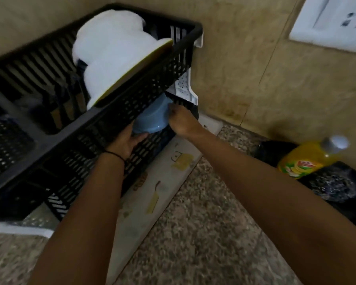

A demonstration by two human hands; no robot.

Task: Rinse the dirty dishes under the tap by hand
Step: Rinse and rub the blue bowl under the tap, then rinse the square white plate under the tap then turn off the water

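A two-tier black plastic dish rack (144, 93) stands in the corner of the counter. White plates (115, 58), the front one with a yellow rim, lean in its upper tier. A light blue bowl (152, 118) sits in the lower tier, under the upper basket. My left hand (127, 140) grips the bowl's lower rim from below. Fingers of my right hand (181, 120) curl on the bowl's right edge. No tap or sink is in view.
A white printed mat (162, 182) lies under the rack on the speckled stone counter (203, 233). A yellow dish-soap bottle (308, 159) and a steel scrubber (333, 186) sit at the right. A white wall socket (333, 21) is at top right.
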